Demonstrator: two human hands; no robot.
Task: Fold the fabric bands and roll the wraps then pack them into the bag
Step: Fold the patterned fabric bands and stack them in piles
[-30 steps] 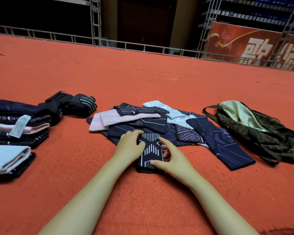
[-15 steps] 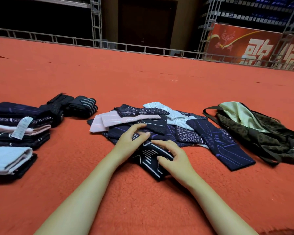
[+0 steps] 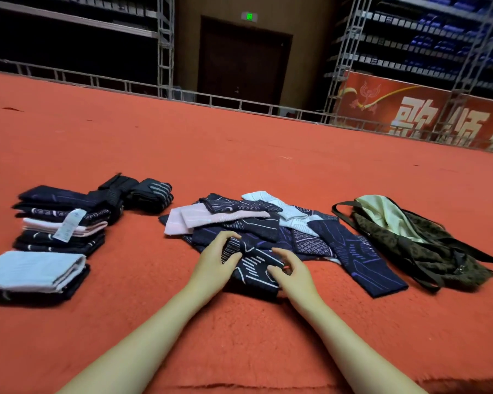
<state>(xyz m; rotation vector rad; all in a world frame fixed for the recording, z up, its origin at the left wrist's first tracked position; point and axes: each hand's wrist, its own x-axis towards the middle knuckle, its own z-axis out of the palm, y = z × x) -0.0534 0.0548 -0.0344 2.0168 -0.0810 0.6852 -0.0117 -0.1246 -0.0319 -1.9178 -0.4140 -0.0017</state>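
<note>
Head view: band point(image 3: 254, 267) lengthwise toward bag point(image 3: 427, 248)

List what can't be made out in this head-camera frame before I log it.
- Bag contents: its pale lining and folds hide the inside.
- Lower bands of the loose pile: covered by those on top.
- White tag on the folded stack: print too small.
- Dark band: edges covered by left hand and right hand.
- Banner: cut off at the right edge.

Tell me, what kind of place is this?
Probably a stage in a big hall or arena. A wide red carpet covers the floor, metal trusses stand at its edge, rows of blue seats rise behind, and a green exit sign glows over a door.
</note>
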